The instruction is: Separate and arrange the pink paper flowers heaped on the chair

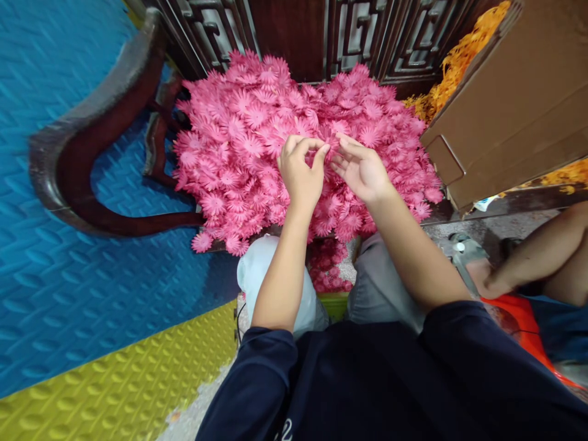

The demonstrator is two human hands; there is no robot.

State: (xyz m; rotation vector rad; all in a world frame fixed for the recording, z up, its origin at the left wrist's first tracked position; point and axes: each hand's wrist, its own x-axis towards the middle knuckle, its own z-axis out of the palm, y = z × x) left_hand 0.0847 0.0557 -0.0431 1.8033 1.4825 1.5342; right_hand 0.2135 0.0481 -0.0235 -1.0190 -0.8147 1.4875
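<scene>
My left hand (301, 162) pinches a darker pink artificial flower (327, 136) between thumb and forefinger. Its petals fan out just above the fingertips. To its right, my right hand (361, 168) is turned palm up, fingers apart and slightly bent, their tips near the flower's edge. Whether they touch the petals is hard to make out. Below and around both hands spreads a big heap of pink artificial flowers (248, 144), loosely piled on a dark wooden seat.
A curved dark wooden armrest (68, 171) stands at the left over blue matting (138, 294). On the right, a cardboard box (514, 104) leans beside orange petals (473, 46). Another person's leg (542, 257) is at the right edge. More pink flowers (328, 266) lie between my knees.
</scene>
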